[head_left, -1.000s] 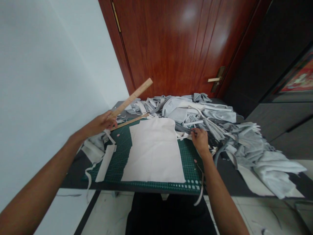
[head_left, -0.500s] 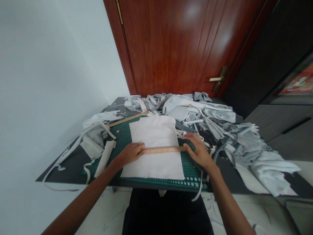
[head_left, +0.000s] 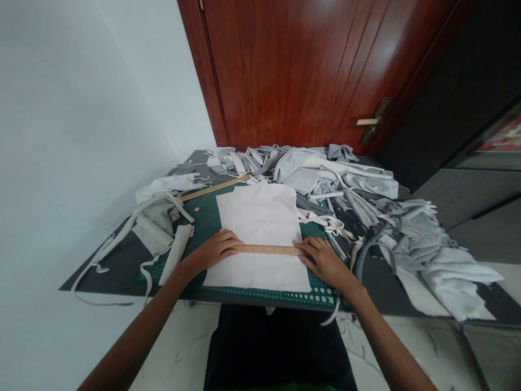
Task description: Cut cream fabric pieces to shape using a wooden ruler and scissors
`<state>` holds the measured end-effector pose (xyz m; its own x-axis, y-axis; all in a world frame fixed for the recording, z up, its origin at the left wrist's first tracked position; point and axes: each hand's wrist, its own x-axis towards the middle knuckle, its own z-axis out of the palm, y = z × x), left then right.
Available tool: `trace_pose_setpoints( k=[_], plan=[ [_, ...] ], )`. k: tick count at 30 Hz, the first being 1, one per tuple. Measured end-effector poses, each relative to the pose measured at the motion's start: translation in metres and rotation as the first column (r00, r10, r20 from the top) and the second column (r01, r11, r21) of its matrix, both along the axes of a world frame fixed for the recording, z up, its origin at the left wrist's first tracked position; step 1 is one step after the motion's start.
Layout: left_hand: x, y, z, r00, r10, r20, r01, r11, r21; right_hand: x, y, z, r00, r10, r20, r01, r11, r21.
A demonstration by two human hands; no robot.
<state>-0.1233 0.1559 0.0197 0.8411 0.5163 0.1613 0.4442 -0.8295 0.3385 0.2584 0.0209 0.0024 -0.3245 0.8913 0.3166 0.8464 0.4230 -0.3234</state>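
Observation:
A wooden ruler (head_left: pixel 266 249) lies level across a white piece of cloth (head_left: pixel 260 214), which is spread on a green cutting mat (head_left: pixel 209 209). My left hand (head_left: pixel 220 247) is closed on the ruler's left end, covering its tip. At the other end, my right hand (head_left: pixel 323 260) grips the ruler near the cloth's right edge, fingers bent over it and thumb on the near side. Cloth shows both above and below the ruler.
Heaps of grey and white fabric scraps (head_left: pixel 423 233) cover the table's right and back. A second wooden strip (head_left: pixel 215 188) lies beyond the cloth at left. More scraps (head_left: pixel 154 220) lie at left, beside the white wall. A wooden door (head_left: pixel 285 70) stands behind.
My right hand has moved from loosely spread fingers at the ruler's end onto the ruler, closing on it. My left hand stays at the left end. The view has shifted slightly.

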Motion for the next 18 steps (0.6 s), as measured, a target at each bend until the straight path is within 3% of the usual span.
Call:
trace_pose_setpoints(
  k=[8, 14, 18],
  plan=[
    [-0.011, -0.02, -0.015, 0.983, 0.158, 0.094, -0.166, 0.982, 0.087, 0.005, -0.008, 0.001, 0.998, 0.049, -0.051, -0.05, 0.999, -0.022],
    [-0.01, -0.035, -0.018, 0.989, 0.15, 0.014, -0.15, 0.976, 0.155, 0.005, -0.019, 0.01, 0.995, 0.099, -0.018, -0.1, 0.992, -0.074],
    [-0.014, -0.048, -0.016, 0.99, 0.139, 0.006, -0.139, 0.985, 0.103, 0.006, -0.029, 0.01, 0.993, 0.104, -0.064, -0.111, 0.987, -0.12]
  ],
)
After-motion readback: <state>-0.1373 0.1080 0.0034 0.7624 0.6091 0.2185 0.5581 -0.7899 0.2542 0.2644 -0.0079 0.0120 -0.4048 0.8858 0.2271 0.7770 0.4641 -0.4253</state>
